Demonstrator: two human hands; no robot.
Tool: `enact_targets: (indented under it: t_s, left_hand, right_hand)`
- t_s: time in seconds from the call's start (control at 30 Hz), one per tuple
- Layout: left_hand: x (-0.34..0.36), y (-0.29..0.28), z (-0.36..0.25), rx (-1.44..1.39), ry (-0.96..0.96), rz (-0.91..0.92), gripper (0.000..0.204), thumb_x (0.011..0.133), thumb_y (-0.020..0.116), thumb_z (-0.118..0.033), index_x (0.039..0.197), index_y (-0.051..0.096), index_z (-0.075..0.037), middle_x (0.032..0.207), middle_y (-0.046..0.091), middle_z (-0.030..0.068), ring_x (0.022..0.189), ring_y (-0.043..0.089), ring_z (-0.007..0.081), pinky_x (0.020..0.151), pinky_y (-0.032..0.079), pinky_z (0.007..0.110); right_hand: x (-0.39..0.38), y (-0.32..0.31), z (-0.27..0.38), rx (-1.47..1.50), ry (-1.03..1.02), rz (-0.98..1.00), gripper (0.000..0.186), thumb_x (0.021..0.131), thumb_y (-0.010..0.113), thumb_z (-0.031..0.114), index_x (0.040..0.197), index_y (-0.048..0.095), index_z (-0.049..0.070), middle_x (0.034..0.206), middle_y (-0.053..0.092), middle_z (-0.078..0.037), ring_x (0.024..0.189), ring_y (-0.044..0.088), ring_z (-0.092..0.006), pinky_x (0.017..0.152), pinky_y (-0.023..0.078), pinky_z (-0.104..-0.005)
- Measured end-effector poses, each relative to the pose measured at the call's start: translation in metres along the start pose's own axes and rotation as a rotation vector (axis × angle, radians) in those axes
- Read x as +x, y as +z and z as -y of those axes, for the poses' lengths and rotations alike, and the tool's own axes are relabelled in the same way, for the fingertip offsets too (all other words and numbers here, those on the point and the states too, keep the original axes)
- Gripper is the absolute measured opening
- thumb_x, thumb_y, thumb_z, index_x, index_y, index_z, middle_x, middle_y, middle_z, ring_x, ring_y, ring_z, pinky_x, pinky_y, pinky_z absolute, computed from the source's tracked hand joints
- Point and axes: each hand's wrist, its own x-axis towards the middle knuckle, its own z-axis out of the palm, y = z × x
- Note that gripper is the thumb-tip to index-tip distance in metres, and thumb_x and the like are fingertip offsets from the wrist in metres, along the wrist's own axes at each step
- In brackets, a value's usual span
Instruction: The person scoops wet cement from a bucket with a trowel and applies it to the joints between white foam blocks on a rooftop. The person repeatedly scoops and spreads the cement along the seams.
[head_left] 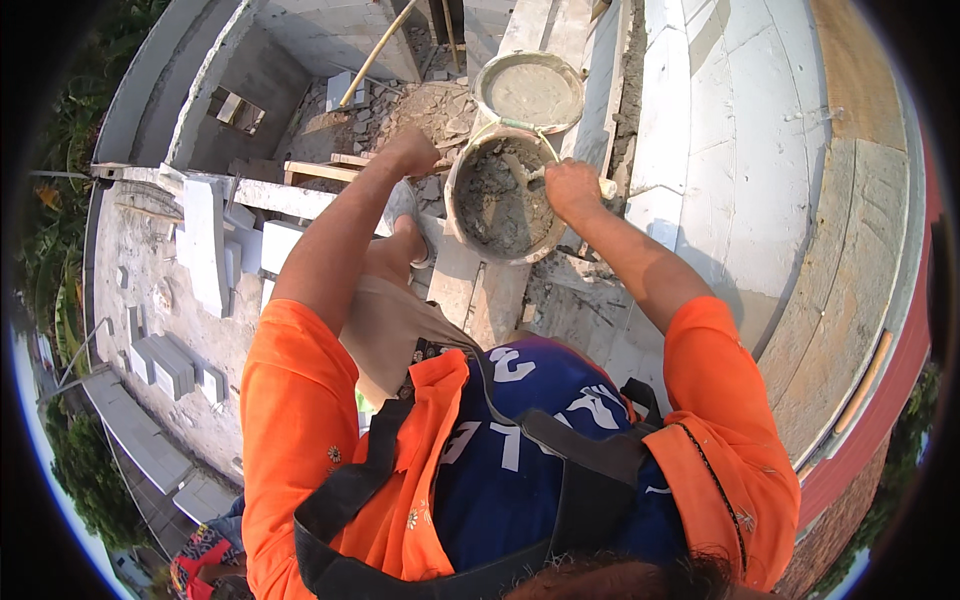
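Note:
My right hand (573, 188) is closed around the pale handle of a trowel (523, 174), whose blade reaches into a bucket (452, 205). Wet grey mortar (500, 200) lies in lumps inside this bucket, and its thin handle stands up at the far rim. To the left of the rim, my left hand (408, 154) is closed; whatever its fingers hold, if anything, is hidden. Directly beyond stands a second bucket (480, 92), filled with smoother grey material. Both buckets rest on planks (490, 300).
On the right runs a pale wall surface (745, 150) beside wooden boards (850, 270). Beyond my left hand, a long wooden pole (378, 52) slants over rubble (400, 105). White blocks (205, 245) stand on the left slab. Another person (210, 560) is partly visible at lower left.

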Motion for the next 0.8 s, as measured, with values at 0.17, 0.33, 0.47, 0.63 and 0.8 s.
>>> enact_targets:
  t_s: [0.17,0.33,0.47,0.63,0.8]
  left_hand:
    - [0.037,0.095,0.041,0.322,0.462,0.083,0.025,0.085,0.066,-0.015,0.097,0.084,-0.004,0.099,0.081,0.0157,0.096,0.078,0.0341,0.087,0.061,0.046]
    - [0.054,0.098,0.021,-0.272,0.013,0.277,0.018,0.094,0.069,-0.011,0.099,0.081,0.002,0.092,0.082,0.0155,0.082,0.080,0.0303,0.071,0.063,0.041]
    - [0.044,0.077,0.010,-0.751,-0.373,0.289,0.033,0.104,0.068,-0.021,0.095,0.076,0.010,0.085,0.080,0.0187,0.073,0.080,0.0264,0.058,0.062,0.039]
    - [0.041,0.064,0.007,-0.704,-0.349,0.372,0.034,0.105,0.066,-0.025,0.099,0.075,0.008,0.089,0.079,0.0183,0.079,0.081,0.0283,0.060,0.063,0.040]
    - [0.039,0.062,0.004,-0.721,-0.376,0.379,0.038,0.106,0.066,-0.030,0.100,0.075,0.006,0.088,0.080,0.0164,0.077,0.081,0.0288,0.058,0.059,0.039]
  right_hand:
    - [0.022,-0.012,0.004,0.007,-0.093,0.054,0.020,0.096,0.062,0.014,0.101,0.081,0.010,0.103,0.080,-0.013,0.099,0.079,-0.0289,0.082,0.062,-0.0446]
    - [0.026,0.001,0.006,0.012,-0.150,0.071,0.018,0.094,0.064,0.014,0.097,0.081,0.011,0.098,0.081,-0.012,0.096,0.079,-0.0287,0.079,0.063,-0.0438]
    - [0.010,0.007,0.017,0.065,-0.130,0.102,0.018,0.091,0.067,0.014,0.105,0.078,0.010,0.105,0.079,-0.013,0.098,0.078,-0.0301,0.079,0.063,-0.0440]
    - [-0.027,0.028,0.040,0.208,-0.059,0.100,0.029,0.088,0.070,0.015,0.116,0.073,0.008,0.110,0.076,-0.018,0.100,0.077,-0.0320,0.084,0.061,-0.0449]
    - [-0.059,0.048,0.057,0.400,0.039,0.118,0.032,0.090,0.068,0.016,0.120,0.071,0.004,0.111,0.075,-0.023,0.104,0.076,-0.0363,0.090,0.059,-0.0480]
